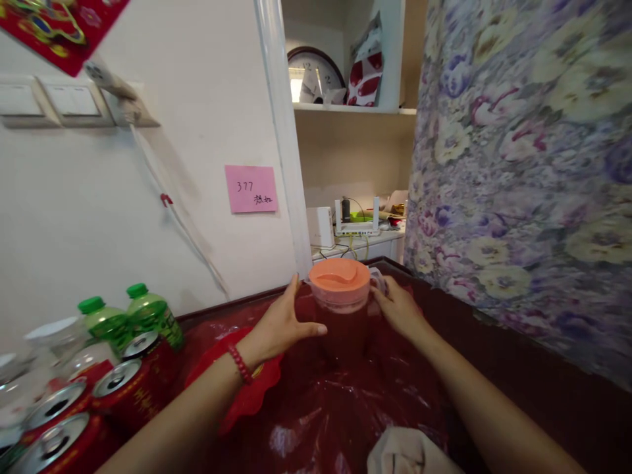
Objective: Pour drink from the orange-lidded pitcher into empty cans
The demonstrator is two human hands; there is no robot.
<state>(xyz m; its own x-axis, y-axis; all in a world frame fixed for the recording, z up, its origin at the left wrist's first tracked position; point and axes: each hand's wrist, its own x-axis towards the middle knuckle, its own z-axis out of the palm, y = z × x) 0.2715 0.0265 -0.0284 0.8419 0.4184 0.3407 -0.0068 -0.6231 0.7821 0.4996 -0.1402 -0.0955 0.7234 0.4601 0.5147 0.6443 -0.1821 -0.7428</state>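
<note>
A clear plastic pitcher (343, 329) with an orange lid (338, 275) stands upright on the dark red table. My right hand (399, 309) is at its right side, fingers closed around the clear handle (378, 282). On the other side, my left hand (276, 329) has its thumb and fingers spread beside the pitcher's wall; whether the fingertips touch it I cannot tell. A beaded red bracelet (239, 364) circles the left wrist. Partly under my left forearm lies a red scalloped plate (251, 398).
Several red cans (128, 395) and green-capped bottles (153, 316) crowd the left. Beige cloth (409, 454) lies at the front edge. A floral curtain (518, 164) hangs right. Behind are a wall with a pink note (251, 189) and shelves holding a white router (356, 227).
</note>
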